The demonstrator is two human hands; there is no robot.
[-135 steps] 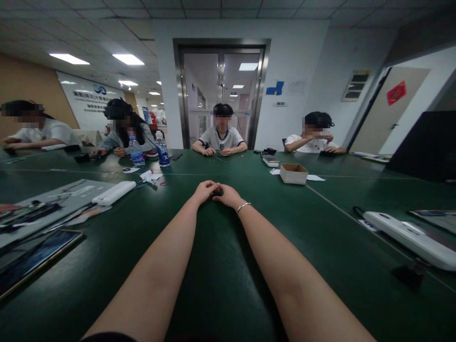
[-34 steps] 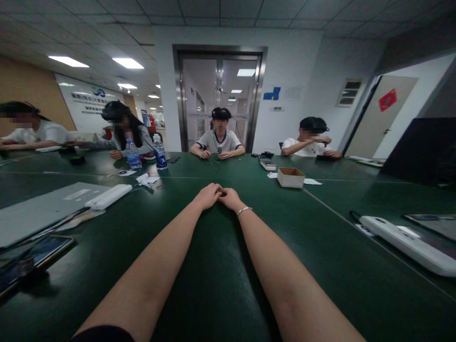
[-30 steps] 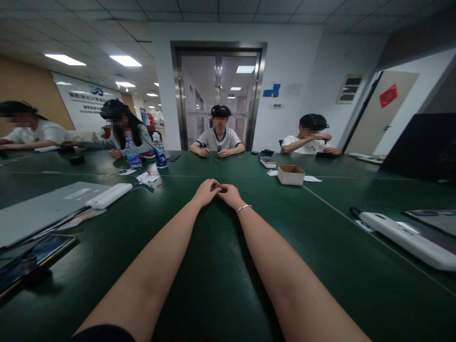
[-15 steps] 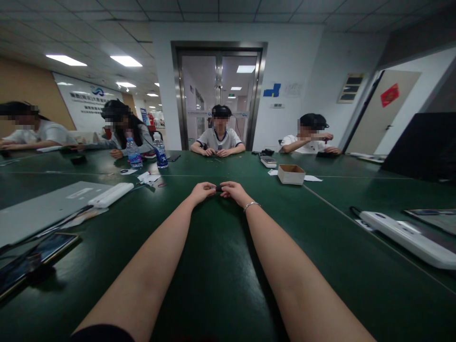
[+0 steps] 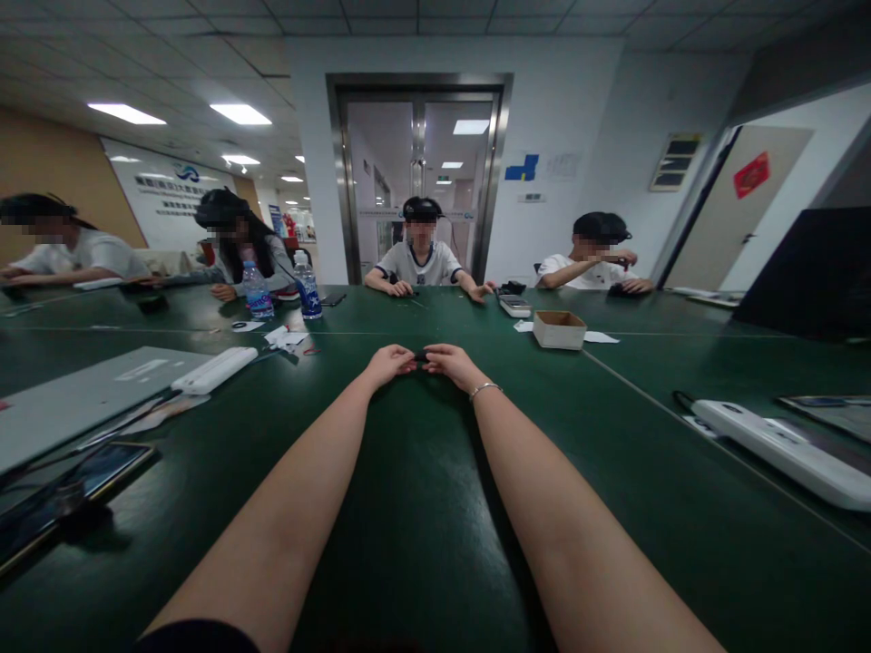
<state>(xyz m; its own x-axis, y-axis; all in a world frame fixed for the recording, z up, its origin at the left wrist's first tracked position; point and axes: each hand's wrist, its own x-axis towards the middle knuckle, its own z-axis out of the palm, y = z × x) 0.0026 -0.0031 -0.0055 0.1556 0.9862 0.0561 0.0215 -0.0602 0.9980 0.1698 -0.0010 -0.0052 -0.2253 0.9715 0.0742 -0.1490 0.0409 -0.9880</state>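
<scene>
Right now the left hand (image 5: 389,364) and right hand (image 5: 450,363) pinch a small dark piece (image 5: 420,357) between their fingertips, its length running hand to hand, both equally near.

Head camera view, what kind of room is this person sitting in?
Most likely an office meeting room used as a shared workspace: a long green table with several people seated around it, glass double doors behind them, and a panelled ceiling with strip lights.

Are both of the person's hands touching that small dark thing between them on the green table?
Touching. In the head view the left hand and right hand both pinch the small dark thing, fingertips meeting its ends with no visible gap.
</scene>
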